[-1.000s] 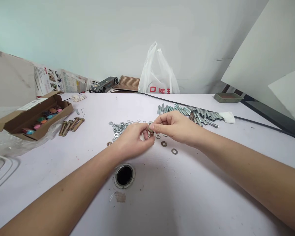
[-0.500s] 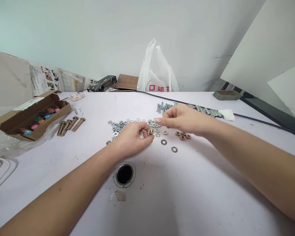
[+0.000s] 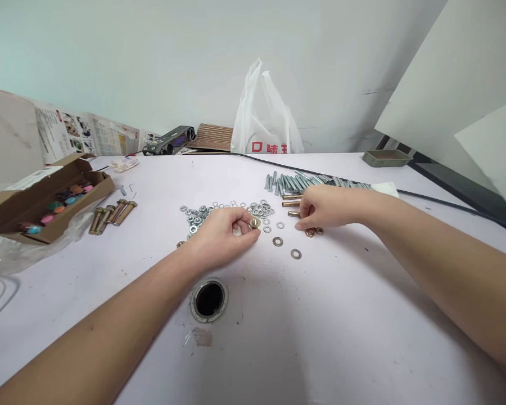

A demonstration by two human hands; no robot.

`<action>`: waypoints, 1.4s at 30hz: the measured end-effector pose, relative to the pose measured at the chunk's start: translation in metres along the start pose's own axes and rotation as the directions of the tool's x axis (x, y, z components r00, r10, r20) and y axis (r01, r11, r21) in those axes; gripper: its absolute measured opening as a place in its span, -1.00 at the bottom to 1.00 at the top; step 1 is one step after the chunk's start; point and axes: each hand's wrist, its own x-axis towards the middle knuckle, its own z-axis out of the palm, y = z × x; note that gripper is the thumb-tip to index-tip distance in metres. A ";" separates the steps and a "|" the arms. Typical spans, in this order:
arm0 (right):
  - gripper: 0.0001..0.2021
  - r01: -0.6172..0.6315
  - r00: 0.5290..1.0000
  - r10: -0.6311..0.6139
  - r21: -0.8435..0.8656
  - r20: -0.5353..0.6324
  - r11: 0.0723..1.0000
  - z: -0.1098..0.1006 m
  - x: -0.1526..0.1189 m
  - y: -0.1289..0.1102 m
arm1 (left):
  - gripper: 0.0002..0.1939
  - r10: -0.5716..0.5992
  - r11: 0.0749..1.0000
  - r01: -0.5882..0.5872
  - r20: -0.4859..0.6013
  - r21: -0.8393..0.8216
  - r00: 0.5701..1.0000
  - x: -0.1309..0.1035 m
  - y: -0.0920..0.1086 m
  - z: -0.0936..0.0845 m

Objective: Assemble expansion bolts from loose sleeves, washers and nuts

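Pinching 1 gold-toned fastener (image 3: 254, 223) with left grip (image 3: 224, 232), well in from far edge of bench (image 3: 354, 337). Holding right grip (image 3: 328, 204) at copper-toned nuts (image 3: 310, 232); can't tell if closed.

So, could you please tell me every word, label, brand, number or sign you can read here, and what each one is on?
"口味" in red on the white plastic bag; a third red character, cut off at the bottom, looks like "王".
Printed sheets against the wall: too small and blurred to read.
White label on the cardboard box: no readable text.
Small packet: markings too blurred to read.
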 end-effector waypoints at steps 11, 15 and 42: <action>-0.85 0.477 0.849 -0.375 0.237 -0.372 0.846 0.000 -0.025 -0.051 | -0.80 0.058 0.998 -0.058 -0.020 0.005 0.998 0.000 -0.002 0.001; -0.79 0.607 0.722 -0.474 0.133 -0.504 0.783 0.013 -0.020 -0.063 | -0.80 0.071 0.997 -0.071 -0.023 -0.017 0.997 -0.001 -0.001 0.002; -0.72 0.528 0.796 -0.343 0.296 -0.498 0.796 0.025 -0.010 -0.065 | -0.75 0.051 0.996 -0.051 0.001 -0.072 0.999 -0.001 -0.006 -0.001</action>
